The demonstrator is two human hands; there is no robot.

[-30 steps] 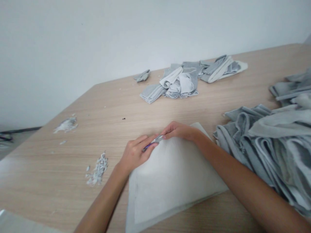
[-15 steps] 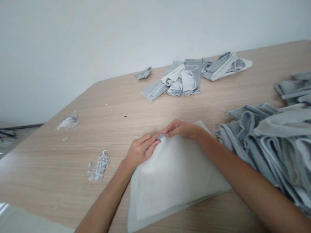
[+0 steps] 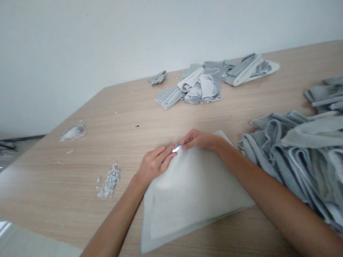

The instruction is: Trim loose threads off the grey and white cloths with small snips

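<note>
A pale grey-white cloth (image 3: pixel 193 192), layered with a greyer border, lies flat in front of me. At its far edge my left hand (image 3: pixel 153 162) is closed on a small metal-bladed tool (image 3: pixel 176 148), whose shiny tip shows between my fingers. The rest of the tool is hidden under the hand. My right hand (image 3: pixel 197 138) pinches the cloth's far edge just right of the blade, lifting the fabric into a slight rise. Both hands are close together, their fingertips almost touching.
To the right is a large heap of grey fabric pieces (image 3: pixel 292 150). Folded grey and white pieces (image 3: pixel 200 85) lie along the wall, with one small scrap (image 3: pixel 158 77) beside them. Piles of clippings (image 3: pixel 110 182) and lint (image 3: pixel 73 132) sit on the wooden table (image 3: pixel 80 214) at left.
The tool's purple part, visible earlier, is now covered by my left hand, and its blade shows brightly. Both hands stay at the cloth's edge, and the view has shifted slightly.
</note>
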